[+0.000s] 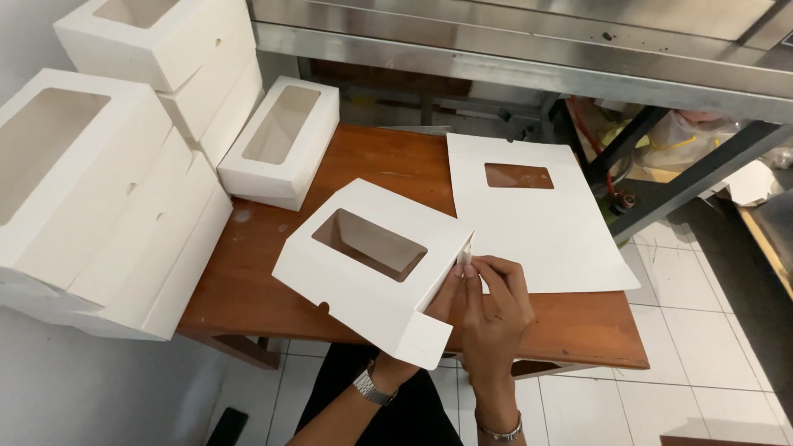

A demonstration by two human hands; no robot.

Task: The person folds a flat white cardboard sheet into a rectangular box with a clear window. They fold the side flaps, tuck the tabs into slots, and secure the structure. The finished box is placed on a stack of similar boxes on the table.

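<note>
A white cardboard box (pixel 363 281) with a rectangular window cut-out is held tilted above the near edge of a small wooden table (pixel 273 289). My right hand (pixel 493 310) pinches a small side flap at the box's right end. My left hand (pixel 421 339) is mostly hidden under the box and supports it from below; a metal watch shows on that wrist. A flat, unfolded white box blank (pixel 545 231) with a window hole lies on the table just beyond my right hand.
Several folded white window boxes (pixel 107 182) are stacked at the left, and one lies alone (pixel 281 144) on the table's far left. A steel counter (pixel 529 58) with dark legs runs across the back. The floor is white tile (pixel 702 330).
</note>
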